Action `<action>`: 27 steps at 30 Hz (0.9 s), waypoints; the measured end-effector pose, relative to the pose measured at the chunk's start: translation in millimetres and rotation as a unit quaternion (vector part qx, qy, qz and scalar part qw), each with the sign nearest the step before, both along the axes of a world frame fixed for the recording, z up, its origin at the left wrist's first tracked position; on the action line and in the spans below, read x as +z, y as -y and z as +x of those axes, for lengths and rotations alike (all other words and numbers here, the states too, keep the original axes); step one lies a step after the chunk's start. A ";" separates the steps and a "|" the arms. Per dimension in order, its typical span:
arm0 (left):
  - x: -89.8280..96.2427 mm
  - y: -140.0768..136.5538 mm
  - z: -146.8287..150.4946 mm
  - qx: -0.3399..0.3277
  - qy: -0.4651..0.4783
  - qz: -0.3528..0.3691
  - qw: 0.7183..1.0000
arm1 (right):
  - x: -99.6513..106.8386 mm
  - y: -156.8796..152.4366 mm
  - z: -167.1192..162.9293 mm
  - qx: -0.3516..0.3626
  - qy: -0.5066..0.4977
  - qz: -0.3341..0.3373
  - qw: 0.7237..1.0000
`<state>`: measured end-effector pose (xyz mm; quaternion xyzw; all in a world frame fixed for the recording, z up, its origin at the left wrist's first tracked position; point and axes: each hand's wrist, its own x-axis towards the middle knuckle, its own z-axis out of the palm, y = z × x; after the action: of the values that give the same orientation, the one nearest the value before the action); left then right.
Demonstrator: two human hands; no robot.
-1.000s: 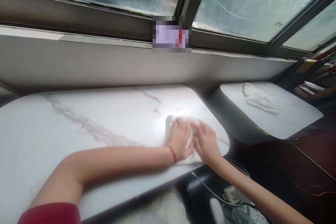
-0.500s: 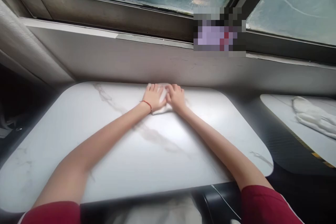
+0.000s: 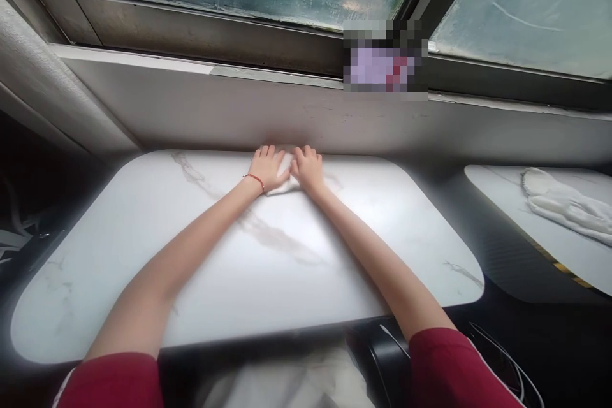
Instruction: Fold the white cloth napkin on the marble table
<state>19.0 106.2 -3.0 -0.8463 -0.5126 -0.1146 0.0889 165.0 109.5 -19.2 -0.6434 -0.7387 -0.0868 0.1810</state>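
Observation:
My left hand (image 3: 266,167), a red bracelet at its wrist, lies on a white cloth (image 3: 285,187) at the far edge of the marble-patterned table (image 3: 215,306). Its fingers stretch forward and its thumb reaches across the cloth. Close beside it, my right hand (image 3: 307,167) presses on the same cloth with its fingers bent. The two hands nearly meet, and they cover much of the cloth.
Behind the table's far edge rises a pale wall (image 3: 215,105) under windows. To the right, a second table (image 3: 507,188) bears a folded white cloth (image 3: 568,201). A white cable (image 3: 507,350) runs by the dark near edge.
Both hands have slid a little to the left along the table's far edge, with the cloth under them. The camera view has shifted slightly.

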 end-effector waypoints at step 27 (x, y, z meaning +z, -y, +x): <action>7.6 92.5 -127.8 0.134 0.000 -0.102 0.986 | 2.1 39.3 -115.3 0.258 0.078 0.011 0.963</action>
<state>-108.7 13.7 4.6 -0.7748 -0.6301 -0.0490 0.0161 49.7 70.2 -17.1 -0.4199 -0.8907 -0.0950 0.1462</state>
